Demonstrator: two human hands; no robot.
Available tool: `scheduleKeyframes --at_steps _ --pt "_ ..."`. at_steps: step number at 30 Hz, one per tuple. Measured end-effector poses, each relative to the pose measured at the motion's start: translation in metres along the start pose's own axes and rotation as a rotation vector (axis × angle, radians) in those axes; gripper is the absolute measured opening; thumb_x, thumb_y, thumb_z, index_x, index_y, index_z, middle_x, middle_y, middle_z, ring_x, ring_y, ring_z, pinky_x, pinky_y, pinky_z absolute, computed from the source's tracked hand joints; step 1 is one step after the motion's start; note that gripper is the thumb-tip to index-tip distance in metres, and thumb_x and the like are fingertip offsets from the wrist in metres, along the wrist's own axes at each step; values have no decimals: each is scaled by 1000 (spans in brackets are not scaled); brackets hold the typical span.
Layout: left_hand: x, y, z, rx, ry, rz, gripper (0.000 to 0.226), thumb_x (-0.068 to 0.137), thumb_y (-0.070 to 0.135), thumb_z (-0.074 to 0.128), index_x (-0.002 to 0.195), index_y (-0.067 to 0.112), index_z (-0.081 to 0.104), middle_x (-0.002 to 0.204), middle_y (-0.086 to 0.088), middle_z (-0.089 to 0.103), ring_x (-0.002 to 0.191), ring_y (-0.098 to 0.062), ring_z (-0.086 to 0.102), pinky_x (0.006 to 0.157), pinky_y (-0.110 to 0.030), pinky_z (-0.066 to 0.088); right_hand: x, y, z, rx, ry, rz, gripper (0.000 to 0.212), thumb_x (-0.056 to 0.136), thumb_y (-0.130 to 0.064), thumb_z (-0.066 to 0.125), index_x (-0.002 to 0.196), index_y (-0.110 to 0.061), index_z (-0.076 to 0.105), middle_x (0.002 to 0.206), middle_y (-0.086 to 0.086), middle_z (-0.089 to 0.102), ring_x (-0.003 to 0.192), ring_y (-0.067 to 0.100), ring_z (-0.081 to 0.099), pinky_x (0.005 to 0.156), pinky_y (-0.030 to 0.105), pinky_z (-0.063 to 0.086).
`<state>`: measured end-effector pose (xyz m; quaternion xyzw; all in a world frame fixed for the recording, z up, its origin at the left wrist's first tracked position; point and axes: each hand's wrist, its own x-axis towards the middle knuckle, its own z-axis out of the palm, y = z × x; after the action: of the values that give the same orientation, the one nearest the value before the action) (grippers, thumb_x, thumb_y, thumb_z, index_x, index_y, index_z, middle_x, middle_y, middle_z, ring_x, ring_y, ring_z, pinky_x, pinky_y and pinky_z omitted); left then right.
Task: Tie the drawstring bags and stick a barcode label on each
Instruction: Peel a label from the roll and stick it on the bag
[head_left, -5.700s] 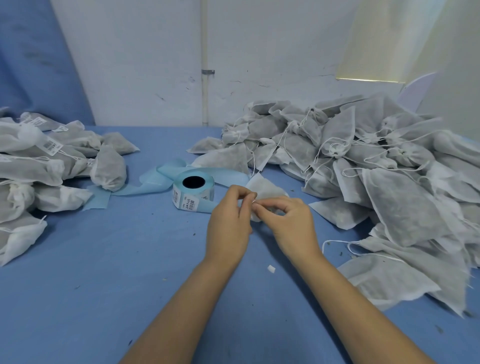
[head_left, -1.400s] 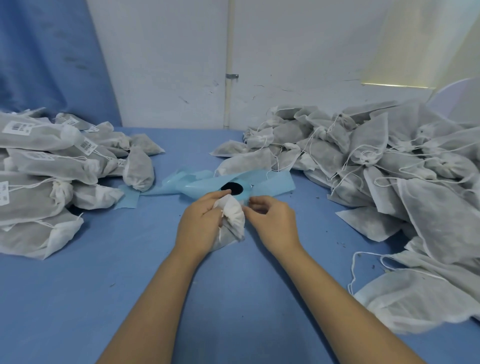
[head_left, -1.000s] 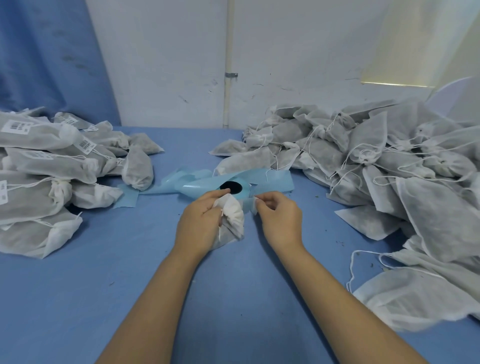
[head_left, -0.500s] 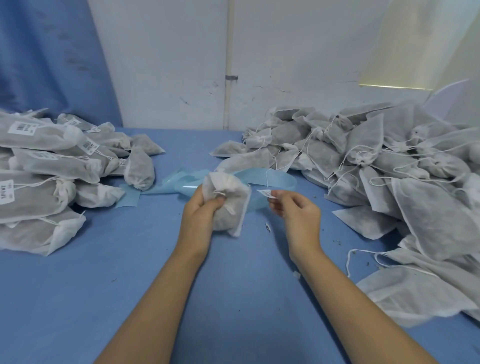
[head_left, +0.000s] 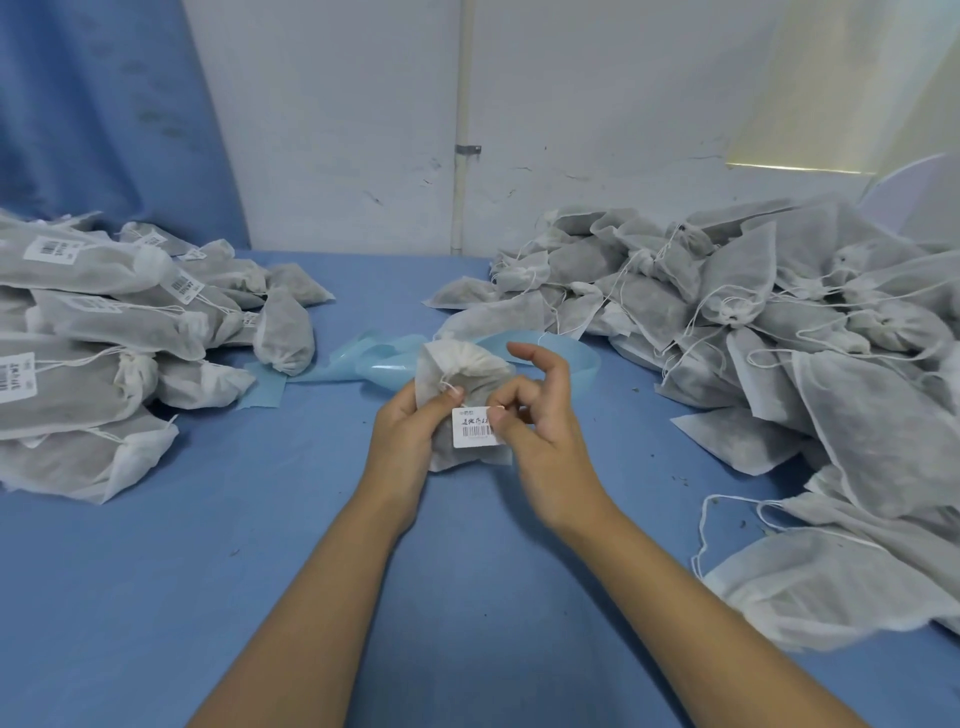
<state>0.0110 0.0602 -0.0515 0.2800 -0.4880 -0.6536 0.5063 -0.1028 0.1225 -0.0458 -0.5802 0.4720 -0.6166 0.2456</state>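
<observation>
L hand (head_left: 410, 431) grips small white nonwoven drawstring bag (head_left: 457, 374) above blue surface (head_left: 260, 571); R hand (head_left: 535, 421) pinches white barcode label (head_left: 474, 427) onto it. Labelled pile (head_left: 104, 332) left, big unlabelled pile (head_left: 753, 322) right: approx most remaining.

Held bag (head_left: 462, 371): pale grey-white, white string. Its label (head_left: 471, 427): white w/ blk barcode stripes + blk script. Table cover (head_left: 260, 571): plain mid blue. Liner strip (head_left: 382, 361): lt blue. Right pile (head_left: 753, 312) & left pile (head_left: 78, 374): same grey-white; left's tags white w/ blk bars. Wall (head_left: 337, 130): off-white, scuffed. Curtain (head_left: 93, 104): blue.
</observation>
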Motion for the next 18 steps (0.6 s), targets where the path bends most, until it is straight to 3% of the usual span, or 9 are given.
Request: scheduleKeyframes --at_steps 3,5,8,10,13,16,18 --pt "-1 0 1 -3 -14 5 22 89 6 58 78 18 72 78 -2 73 70 -12 68 58 -22 53 0 1 -1 -133 -30 -36 46 89 -4 48 120 -34 32 71 -17 50 64 2 44 67 14 39" --pt "-1 1 2 -10 -16 5 21 90 6 57 80 18 72 77 -2 72 69 -12 67 58 -22 53 -1 3 0 -284 -34 -61 51 91 -2 49 124 -36 27 75 -14 50 67 4 46 69 21 43" --pt "-2 1 4 -17 -17 -6 21 91 8 56 82 17 73 82 -4 73 73 -14 68 59 -23 55 0 6 2 -420 -11 -49 55 93 -11 55 136 -25 25 80 -8 52 78 12 52 75 38 48" --pt "-2 1 6 15 -4 -6 21 93 13 56 83 18 74 86 -4 73 78 -16 68 65 -24 56 0 6 3 -471 -1 -28 64 90 -21 63 140 -21 24 81 -6 52 80 16 54 74 40 49" --pt "-3 2 11 51 18 18 18 95 17 55 89 17 72 89 -5 74 81 -16 68 71 -24 55 1 4 4 -543 76 9 75 83 -35 71 141 -21 25 84 -10 49 80 15 54 71 36 47" --pt "-3 3 16 52 66 33 18 95 23 56 88 18 72 85 -1 74 77 -13 68 67 -21 55 1 2 6 -532 204 52 91 73 -45 78 141 -17 25 107 -10 40 103 11 47 84 24 41" --pt "-3 4 18 22 83 8 18 95 26 56 89 19 72 85 -2 74 77 -15 68 65 -23 55 3 1 4 -421 232 160 94 68 -44 81 139 -18 25 110 -11 42 107 7 47 88 18 39"
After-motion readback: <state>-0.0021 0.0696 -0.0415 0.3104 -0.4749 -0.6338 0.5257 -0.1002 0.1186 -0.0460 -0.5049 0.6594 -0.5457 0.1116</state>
